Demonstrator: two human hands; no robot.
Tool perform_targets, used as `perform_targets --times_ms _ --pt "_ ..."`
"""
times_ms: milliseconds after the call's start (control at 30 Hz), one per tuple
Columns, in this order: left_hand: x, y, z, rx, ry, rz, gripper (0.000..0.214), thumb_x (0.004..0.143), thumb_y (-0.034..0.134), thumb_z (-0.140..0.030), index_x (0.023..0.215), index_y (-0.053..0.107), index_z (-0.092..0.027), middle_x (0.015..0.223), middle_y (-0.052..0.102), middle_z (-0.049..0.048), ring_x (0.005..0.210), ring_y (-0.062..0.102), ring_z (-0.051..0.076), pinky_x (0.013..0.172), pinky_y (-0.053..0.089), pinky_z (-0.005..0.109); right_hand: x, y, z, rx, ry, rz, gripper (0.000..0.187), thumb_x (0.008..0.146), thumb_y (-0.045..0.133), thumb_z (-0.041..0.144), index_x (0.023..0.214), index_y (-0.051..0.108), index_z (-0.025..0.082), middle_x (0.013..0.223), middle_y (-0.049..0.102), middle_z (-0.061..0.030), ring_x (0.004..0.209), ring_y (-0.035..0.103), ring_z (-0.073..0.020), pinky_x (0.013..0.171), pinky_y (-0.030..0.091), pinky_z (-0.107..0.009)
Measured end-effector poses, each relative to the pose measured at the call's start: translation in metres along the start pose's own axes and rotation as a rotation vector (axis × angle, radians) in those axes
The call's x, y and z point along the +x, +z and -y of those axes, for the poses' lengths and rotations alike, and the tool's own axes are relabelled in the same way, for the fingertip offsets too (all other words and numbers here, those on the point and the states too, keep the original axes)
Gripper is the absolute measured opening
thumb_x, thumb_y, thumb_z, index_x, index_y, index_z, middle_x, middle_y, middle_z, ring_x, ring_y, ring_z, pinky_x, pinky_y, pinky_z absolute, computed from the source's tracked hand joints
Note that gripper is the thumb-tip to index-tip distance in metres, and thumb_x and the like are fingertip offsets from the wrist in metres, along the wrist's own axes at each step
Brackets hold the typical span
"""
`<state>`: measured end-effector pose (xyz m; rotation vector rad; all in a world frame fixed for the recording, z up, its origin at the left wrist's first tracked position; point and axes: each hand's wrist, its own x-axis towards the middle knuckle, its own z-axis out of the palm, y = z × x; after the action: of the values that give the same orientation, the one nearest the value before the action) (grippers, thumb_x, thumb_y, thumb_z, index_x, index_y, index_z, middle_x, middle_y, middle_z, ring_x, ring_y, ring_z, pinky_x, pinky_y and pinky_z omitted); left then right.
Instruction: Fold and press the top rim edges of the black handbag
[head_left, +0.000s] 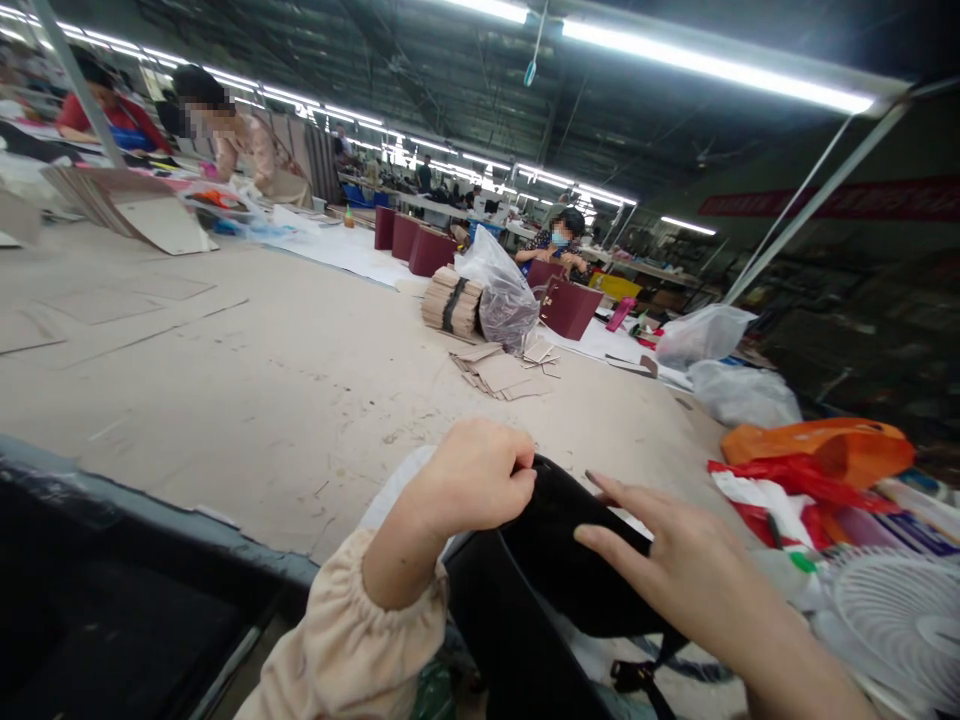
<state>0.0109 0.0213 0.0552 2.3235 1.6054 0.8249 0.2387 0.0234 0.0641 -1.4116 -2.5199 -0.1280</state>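
Note:
At the table's near edge I have a black bag [577, 550], with a strap and buckle [634, 676] hanging from its lower right. My left hand [480, 475] is closed on the bag's upper edge, fingers curled and thumb pressed against them. My right hand [660, 545] lies along the bag's right side with its fingers stretched out and apart, close to the black material. The inside of the bag is dark, and its lower part runs out of the picture. A beige gathered sleeve [360, 630] covers my left forearm.
Cardboard pieces [502, 370] and a strapped bundle [451, 300] lie on the table [300, 390] ahead. Maroon bags [571, 307] and a clear plastic bag [506, 295] stand behind. At right are a white fan [900, 620] and an orange bag [817, 445]. Several people work farther back.

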Motion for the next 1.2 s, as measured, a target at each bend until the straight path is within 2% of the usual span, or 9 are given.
perform_targets --times_ms 100,267,467,633,767,900,1000,1100,1200 --pt "0.000 0.001 0.000 0.008 0.005 -0.004 0.017 0.075 0.049 -0.025 0.065 0.063 -0.020 0.063 0.064 -0.0012 0.061 0.055 0.014 0.057 0.033 0.025 0.016 0.009 0.014 0.040 0.003 -0.056 0.042 0.082 0.051 0.049 0.113 0.062 0.023 0.095 0.071 -0.0051 0.079 0.066 -0.0202 0.073 0.050 -0.030" --pt "0.000 0.003 0.000 0.022 0.002 -0.007 0.017 0.075 0.049 -0.025 0.067 0.064 -0.021 0.064 0.065 -0.0006 0.061 0.056 0.015 0.057 0.033 0.026 0.034 0.022 0.028 0.123 -0.020 -0.081 0.023 0.085 0.051 0.036 0.097 0.069 0.028 0.089 0.072 -0.0008 0.075 0.067 -0.0166 0.071 0.049 -0.027" --pt "0.000 0.003 -0.001 0.025 -0.017 -0.014 0.019 0.076 0.049 -0.026 0.068 0.065 -0.021 0.065 0.066 0.0002 0.063 0.057 0.016 0.058 0.036 0.027 0.038 0.025 0.029 0.142 0.026 -0.100 0.020 0.084 0.053 0.033 0.089 0.072 0.031 0.081 0.073 0.0019 0.070 0.066 -0.0147 0.066 0.047 -0.024" --pt "0.000 0.002 0.000 -0.049 -0.006 -0.009 0.018 0.077 0.051 -0.029 0.070 0.066 -0.021 0.068 0.067 -0.0001 0.065 0.059 0.016 0.063 0.041 0.027 0.039 0.026 0.029 0.116 0.026 -0.121 0.020 0.084 0.052 0.033 0.082 0.072 0.028 0.076 0.071 0.0004 0.067 0.064 -0.0150 0.062 0.042 -0.025" --pt "-0.001 0.000 0.003 -0.209 -0.002 -0.010 0.020 0.075 0.055 -0.030 0.091 0.063 -0.023 0.086 0.069 0.0001 0.080 0.062 0.017 0.072 0.046 0.027 0.041 0.025 0.031 0.096 0.029 -0.105 0.022 0.083 0.051 0.033 0.072 0.069 0.025 0.068 0.068 0.0000 0.064 0.061 -0.0137 0.059 0.037 -0.024" --pt "-0.004 -0.002 0.006 -0.320 -0.051 0.033 0.056 0.071 0.061 -0.031 0.123 0.045 -0.021 0.099 0.067 0.0058 0.090 0.062 0.020 0.078 0.048 0.030 0.046 0.023 0.032 0.033 0.037 -0.069 0.029 0.084 0.048 0.033 0.061 0.061 0.021 0.060 0.062 -0.0009 0.060 0.056 -0.0128 0.057 0.032 -0.025" --pt "-0.006 -0.004 0.005 -0.327 -0.056 0.072 0.071 0.071 0.062 -0.037 0.134 0.034 -0.019 0.102 0.066 0.0089 0.093 0.062 0.023 0.081 0.047 0.034 0.050 0.024 0.032 0.003 0.050 -0.051 0.029 0.084 0.046 0.032 0.060 0.059 0.020 0.061 0.061 -0.0012 0.060 0.055 -0.0128 0.057 0.030 -0.025" --pt "-0.004 -0.007 0.004 -0.343 -0.057 0.077 0.070 0.077 0.056 -0.042 0.137 0.029 -0.019 0.104 0.065 0.0089 0.094 0.061 0.024 0.082 0.047 0.035 0.052 0.025 0.033 -0.021 0.089 -0.056 0.031 0.084 0.044 0.032 0.058 0.057 0.020 0.059 0.060 -0.0010 0.059 0.053 -0.0124 0.056 0.029 -0.025" --pt "-0.004 -0.011 0.003 -0.425 -0.107 0.026 0.055 0.088 0.039 -0.043 0.137 0.030 -0.020 0.103 0.066 0.0062 0.098 0.060 0.021 0.087 0.045 0.035 0.054 0.024 0.037 -0.080 0.125 -0.054 0.032 0.084 0.042 0.030 0.059 0.058 0.020 0.062 0.062 -0.0021 0.060 0.054 -0.0129 0.057 0.030 -0.026"
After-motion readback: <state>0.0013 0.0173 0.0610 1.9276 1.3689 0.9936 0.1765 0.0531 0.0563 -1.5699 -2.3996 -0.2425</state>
